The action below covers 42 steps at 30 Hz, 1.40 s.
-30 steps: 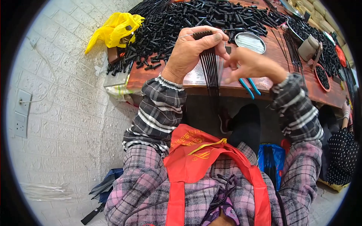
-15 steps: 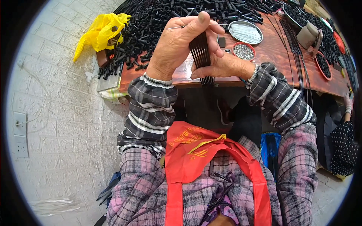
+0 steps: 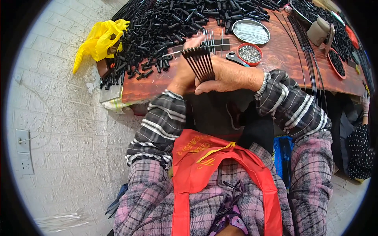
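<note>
My right hand [image 3: 230,74] is closed around a bundle of thin black rods [image 3: 200,65]. Their upper ends fan out side by side, and its thumb presses across them low down. Behind the bundle is my left hand [image 3: 183,74], blurred and partly covered by the rods, so its grip is hidden. A thin pale wire [image 3: 170,54] shows at its left side; whether the hand holds it I cannot tell. Just beyond the hands, several thin metal pins [image 3: 212,38] lie across or stand at a dark flat strip [image 3: 223,44] on the table.
Black tubular parts [image 3: 157,35] pile up across the back of the wooden table [image 3: 283,61]. Right of my hands are an oval tray [image 3: 252,31] of pale sticks, a red bowl [image 3: 249,54] of small metal pieces and cutters [image 3: 235,58]. A yellow bag [image 3: 100,41] sits left.
My left hand has dropped from above the rods to behind them; the wire across its fingers has moved down. The rods' top ends now show fanned out. The pins and cutters have come into view.
</note>
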### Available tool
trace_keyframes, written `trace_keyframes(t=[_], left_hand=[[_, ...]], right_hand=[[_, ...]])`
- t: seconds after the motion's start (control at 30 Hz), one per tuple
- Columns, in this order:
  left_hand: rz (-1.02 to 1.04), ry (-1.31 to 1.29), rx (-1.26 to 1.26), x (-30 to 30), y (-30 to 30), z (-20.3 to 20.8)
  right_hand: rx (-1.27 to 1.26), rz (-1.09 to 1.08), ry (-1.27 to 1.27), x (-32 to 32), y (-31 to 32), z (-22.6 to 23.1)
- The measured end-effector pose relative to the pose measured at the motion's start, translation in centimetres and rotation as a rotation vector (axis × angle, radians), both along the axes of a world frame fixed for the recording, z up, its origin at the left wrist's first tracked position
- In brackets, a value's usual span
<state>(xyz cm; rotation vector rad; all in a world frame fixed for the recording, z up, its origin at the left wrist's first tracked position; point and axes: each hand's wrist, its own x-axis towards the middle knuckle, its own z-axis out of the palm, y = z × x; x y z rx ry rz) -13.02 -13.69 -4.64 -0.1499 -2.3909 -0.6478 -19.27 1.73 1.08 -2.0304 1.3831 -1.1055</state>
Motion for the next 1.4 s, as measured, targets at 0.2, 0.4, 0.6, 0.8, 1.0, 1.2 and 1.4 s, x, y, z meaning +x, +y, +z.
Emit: trace_keyframes(t=[0.2,0.4,0.6,0.8,1.0,1.2,1.4], left_hand=[[0.137,-0.246,-0.09,0.1,4.3,0.9],[0.111,-0.119,-0.253,0.2,3.2,-1.2],[0.207,-0.229,-0.271,-0.1,4.0,-1.0],[0.242,-0.224,-0.316,0.0,4.2,-0.6],[0.245,-0.188,-0.329,-0.1,3.7,-1.4],[0.247,-0.184,-0.326,0.2,4.2,-0.3],[0.222,-0.208,-0.291,0.3,4.3,-0.5]], right_hand=[[-0.169,-0.099,0.113,0.1,-0.1,-0.9],[-0.16,-0.012,0.224,1.3,0.5,-0.4],[-0.412,0.074,0.68,5.0,2.6,-2.0],[-0.381,0.032,0.72,6.0,3.5,-1.9],[0.015,0.155,0.449,2.7,4.1,0.0],[0.086,-0.515,0.529,-9.7,2.1,2.6],[0.243,-0.724,0.557,-15.9,2.4,1.1]])
